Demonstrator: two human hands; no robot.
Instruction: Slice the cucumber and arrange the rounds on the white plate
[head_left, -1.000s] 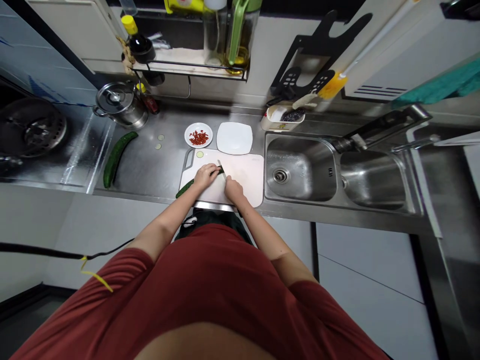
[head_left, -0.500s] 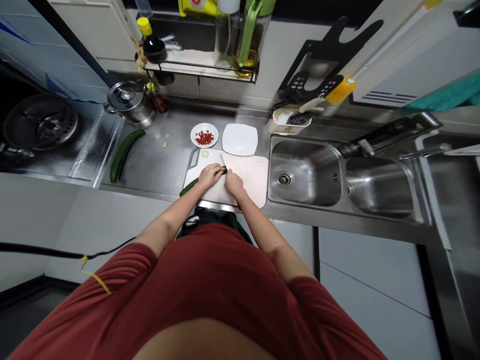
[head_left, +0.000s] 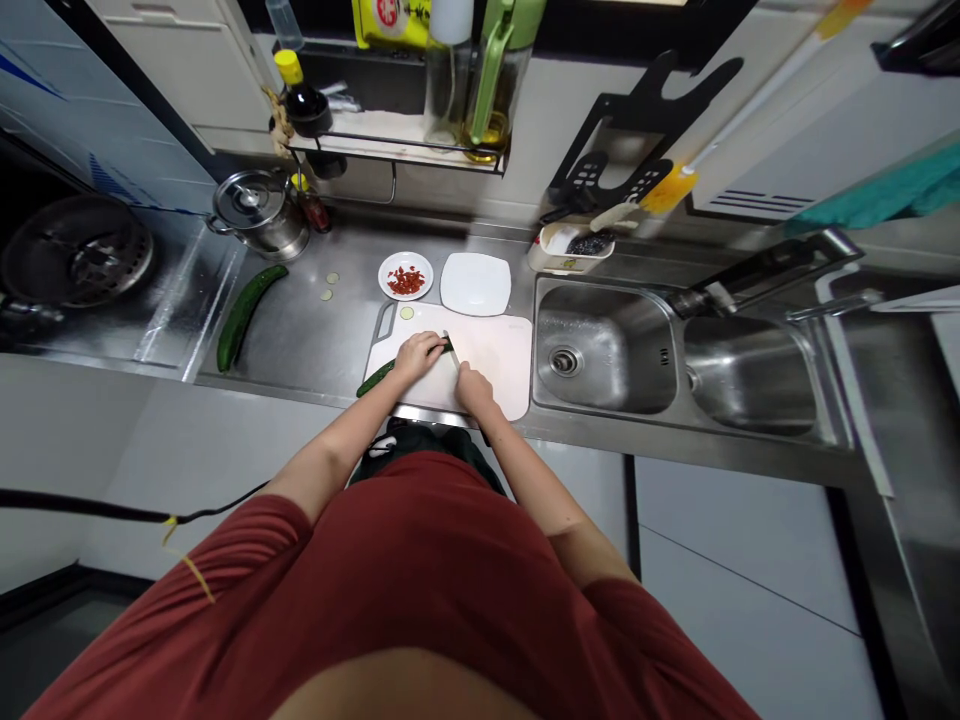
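Left hand pinning cucumber, which runs from the cutting board's near-left corner toward its middle. Right hand, clenched on knife, now sits closer to the board's near edge than half a second ago.

The board looked matt plastic, the table satiny metal. At the board's three o'clock, the sink was glossy metal; at ten o'clock, the pot too. The shirt was matt cloth.
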